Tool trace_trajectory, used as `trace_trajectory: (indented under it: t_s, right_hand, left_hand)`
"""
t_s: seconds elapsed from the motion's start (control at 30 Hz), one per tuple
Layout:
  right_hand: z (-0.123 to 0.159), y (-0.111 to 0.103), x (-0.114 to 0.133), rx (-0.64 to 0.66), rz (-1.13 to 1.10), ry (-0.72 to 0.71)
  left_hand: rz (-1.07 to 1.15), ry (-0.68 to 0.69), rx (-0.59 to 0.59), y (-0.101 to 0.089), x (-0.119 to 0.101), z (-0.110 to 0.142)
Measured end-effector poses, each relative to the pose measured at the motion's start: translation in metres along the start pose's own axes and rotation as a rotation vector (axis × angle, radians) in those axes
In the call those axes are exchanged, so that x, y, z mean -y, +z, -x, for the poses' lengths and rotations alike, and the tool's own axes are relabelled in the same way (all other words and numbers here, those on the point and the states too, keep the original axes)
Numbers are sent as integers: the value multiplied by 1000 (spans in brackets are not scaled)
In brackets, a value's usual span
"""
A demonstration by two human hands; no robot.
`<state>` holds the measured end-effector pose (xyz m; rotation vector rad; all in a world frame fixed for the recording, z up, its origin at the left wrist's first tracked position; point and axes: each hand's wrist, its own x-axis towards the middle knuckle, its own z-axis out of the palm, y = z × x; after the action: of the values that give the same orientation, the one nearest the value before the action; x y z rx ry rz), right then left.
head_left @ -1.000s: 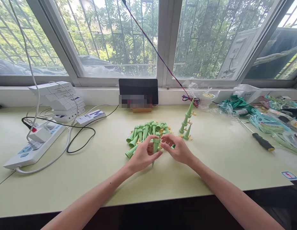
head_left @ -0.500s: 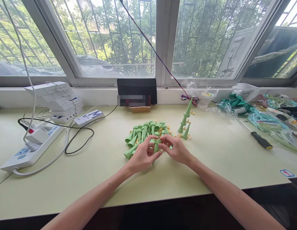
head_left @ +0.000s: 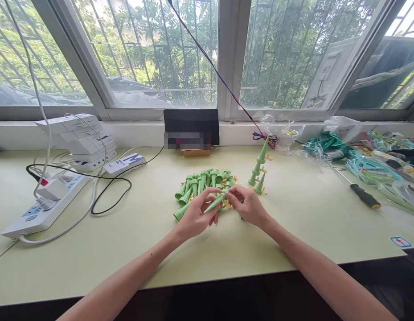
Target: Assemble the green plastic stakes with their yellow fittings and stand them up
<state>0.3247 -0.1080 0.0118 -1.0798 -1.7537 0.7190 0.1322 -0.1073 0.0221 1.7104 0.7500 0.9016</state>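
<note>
A green plant watering spike (head_left: 213, 203) lies slantwise between my hands, its tip pointing down and left. My left hand (head_left: 198, 214) has its fingers curled round the spike's body. My right hand (head_left: 247, 205) pinches at the wide collar end, which its fingers partly cover. Just behind my hands is a heap of similar green spikes (head_left: 203, 179) with small yellow valves among them. Right of the heap, several spikes stand in a stacked column (head_left: 256, 169), yellow valves sticking out sideways, with a single upright spike (head_left: 259, 183) beside its base.
A white power strip (head_left: 43, 214) with cables and stacked white boxes (head_left: 86, 138) occupy the left side. A dark tablet (head_left: 191, 122) leans at the back. On the right lie a screwdriver (head_left: 364, 196) and plastic bags (head_left: 330, 145). The table's front edge runs below my forearms.
The spike in my hands has turned from hanging nearly upright, tip down, to a slant with its tip toward the left. My fingers have shifted on it; the stacked column stands unmoved.
</note>
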Motion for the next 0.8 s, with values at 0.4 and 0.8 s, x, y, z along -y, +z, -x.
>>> trace_trajectory:
  t_s: [0.4, 0.8]
  right_hand:
    - [0, 1, -5, 35, 103, -45]
    - [0, -3, -3, -34, 179, -106]
  left_hand:
    - [-107, -7, -97, 0, 8, 0]
    - [-433, 95, -130, 1, 8, -2]
